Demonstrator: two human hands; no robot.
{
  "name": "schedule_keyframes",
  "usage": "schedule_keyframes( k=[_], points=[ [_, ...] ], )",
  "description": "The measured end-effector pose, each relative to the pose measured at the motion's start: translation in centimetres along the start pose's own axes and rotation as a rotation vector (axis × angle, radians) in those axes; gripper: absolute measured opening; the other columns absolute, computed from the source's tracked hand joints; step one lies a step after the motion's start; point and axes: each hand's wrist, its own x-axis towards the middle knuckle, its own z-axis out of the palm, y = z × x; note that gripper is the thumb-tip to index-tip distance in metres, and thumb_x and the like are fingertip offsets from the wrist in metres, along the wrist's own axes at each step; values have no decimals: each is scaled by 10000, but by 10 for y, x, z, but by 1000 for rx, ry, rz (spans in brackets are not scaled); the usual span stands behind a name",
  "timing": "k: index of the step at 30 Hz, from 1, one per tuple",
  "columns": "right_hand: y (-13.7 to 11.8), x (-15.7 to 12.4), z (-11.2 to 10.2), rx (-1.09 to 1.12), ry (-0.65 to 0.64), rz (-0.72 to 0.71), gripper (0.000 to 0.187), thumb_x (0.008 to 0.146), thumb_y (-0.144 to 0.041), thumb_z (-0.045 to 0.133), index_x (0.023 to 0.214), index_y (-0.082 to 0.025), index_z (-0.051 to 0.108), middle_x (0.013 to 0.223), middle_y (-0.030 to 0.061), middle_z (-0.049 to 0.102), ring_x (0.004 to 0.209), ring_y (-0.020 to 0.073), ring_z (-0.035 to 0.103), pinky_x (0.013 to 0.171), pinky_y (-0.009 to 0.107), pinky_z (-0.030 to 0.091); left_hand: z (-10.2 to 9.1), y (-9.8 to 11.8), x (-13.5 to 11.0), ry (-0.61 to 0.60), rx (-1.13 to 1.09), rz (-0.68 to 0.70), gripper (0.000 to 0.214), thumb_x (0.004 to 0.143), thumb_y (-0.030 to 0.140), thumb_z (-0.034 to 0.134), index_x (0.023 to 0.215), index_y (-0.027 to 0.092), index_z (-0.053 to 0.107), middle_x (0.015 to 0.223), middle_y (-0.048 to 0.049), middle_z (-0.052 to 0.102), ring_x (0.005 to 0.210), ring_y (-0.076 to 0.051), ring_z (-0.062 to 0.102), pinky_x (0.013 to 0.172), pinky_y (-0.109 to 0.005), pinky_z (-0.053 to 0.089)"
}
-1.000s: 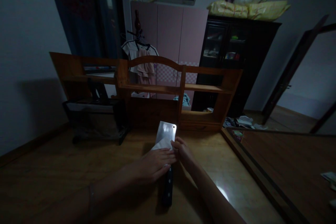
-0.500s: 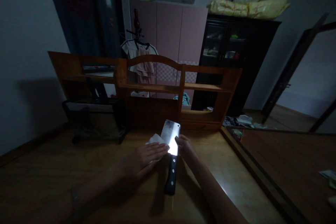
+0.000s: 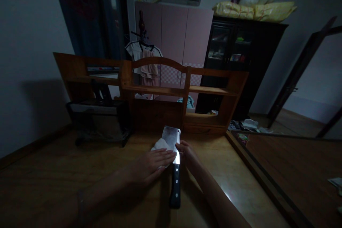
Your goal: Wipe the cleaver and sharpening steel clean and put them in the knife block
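The left hand (image 3: 153,162) lay nearly flat, fingers straight and close together, with a white cloth (image 3: 159,145) held beneath them against the face of a cleaver (image 3: 176,160). The right hand (image 3: 187,153) was closed on the opposite edge of the blade — thumb on the face, fingers curled at the side and partly hidden. A thin band (image 3: 81,203) circled the left wrist.

The cleaver was directly in front of the person, blade pointing away and black handle (image 3: 175,187) pointing back, free of either hand. Three rivets showed on the handle, and a small hole pierced the far right corner of the blade. Whether the blade touched the wooden bench (image 3: 120,156) below could not be determined.

Beyond the cleaver, a wooden shelf unit (image 3: 157,89) stood across the back. At its left end, on the bench, was a dark-framed box (image 3: 96,123) with a dark object on top — type not discernible in the poor light.

Farther off, garments (image 3: 144,57) hung before a pink wardrobe (image 3: 173,35). A dark cabinet (image 3: 262,50) beside it carried yellow bundles (image 3: 272,11).
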Motion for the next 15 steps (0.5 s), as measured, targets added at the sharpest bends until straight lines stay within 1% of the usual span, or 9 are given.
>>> schedule_keyframes(
  k=[5, 8, 12, 14, 15],
  points=[
    [-1, 2, -4, 11, 12, 12, 319, 575, -328, 822, 696, -191, 560, 642, -16, 608, 557, 134, 562, 525, 235, 436, 7, -4, -5, 67, 7, -24, 538, 994, 268, 319, 1526, 266, 240, 1556, -14, 302, 1426, -210, 311, 1205, -415, 233],
    [-2, 5, -8, 22, 38, 6, 324, 564, -320, 825, 680, -194, 550, 626, -31, 586, 546, 123, 549, 523, 231, 440, 13, -9, -11, 106, 35, -80, 539, 993, 269, 322, 1525, 274, 238, 1556, -8, 310, 1427, -208, 310, 1200, -421, 249],
    [-2, 10, -11, 23, 79, 7, 335, 545, -301, 818, 648, -201, 516, 605, -37, 563, 525, 122, 540, 500, 229, 434, 17, -11, -13, 207, 18, -251, 504, 1006, 292, 293, 1510, 266, 284, 1559, -10, 308, 1432, -198, 300, 1193, -430, 263],
    [-2, 11, -11, 16, 91, 5, 329, 549, -300, 808, 642, -201, 508, 609, -31, 567, 525, 124, 543, 492, 227, 429, 19, -12, -12, 288, -99, -363, 488, 1014, 327, 272, 1496, 269, 318, 1552, -7, 325, 1423, -195, 321, 1189, -445, 262],
    [-2, 11, -10, 11, 92, 4, 327, 550, -300, 805, 640, -200, 506, 606, -30, 564, 522, 124, 540, 486, 225, 424, 21, -13, -11, 329, -197, -423, 483, 1014, 354, 269, 1485, 274, 343, 1542, -4, 346, 1415, -200, 338, 1187, -456, 259]
  ],
)
